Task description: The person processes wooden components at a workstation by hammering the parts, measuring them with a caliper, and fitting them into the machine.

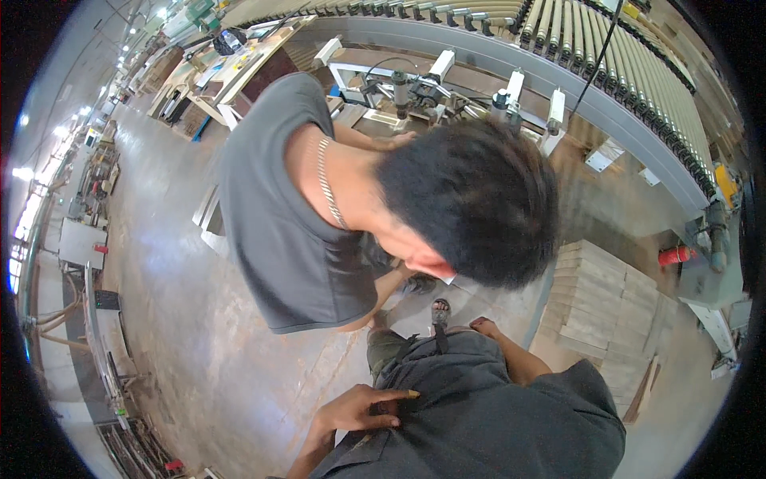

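My left hand [363,407] rests against the front of my dark shirt [487,415]. Its index finger and thumb are stretched out and apart, touching the cloth, while the other fingers curl in; no object shows between them. At my right side, my right hand [483,326] hangs by the waist near my dark shorts [384,351]. Only a small part of it is visible, and its fingers are too small to read. Directly ahead, very close, another person in a grey sleeveless top [299,239] leans over, hiding much of the middle.
Beyond the person stands a machine frame with white posts [441,65], beside a long roller conveyor [638,104]. Stacked boards [602,299] lie on the right, near a red cylinder [676,255]. A worktable [239,68] stands far left; concrete floor [191,351] spreads along the left.
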